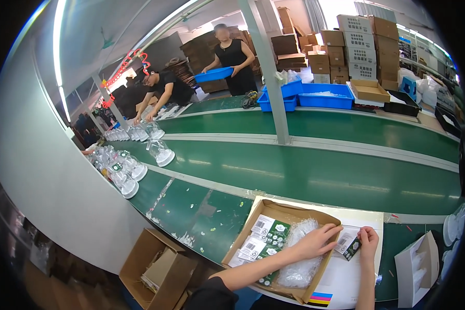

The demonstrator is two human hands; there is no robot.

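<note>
In front of me sits an open cardboard tray (236, 247) with stacked green and white printed cards (254, 247) and a heap of thin clear plastic pieces (300, 273). My left hand (315, 245) reaches across it, fingertips pinched together at its right rim; what they hold is too small to make out. Just right of the tray, my right hand (368, 241) is closed, pinching the upper end of a small green and white card (349, 247). The card hangs tilted above a white sheet (336, 284).
Green conveyor belts (315, 168) run beyond the bench. Clear dome-shaped packs (161, 153) stand at the left, more at the far right. A white box (417, 268) is at right, a carton (150, 271) lower left. Two people work beyond, one holding a blue tray (214, 75).
</note>
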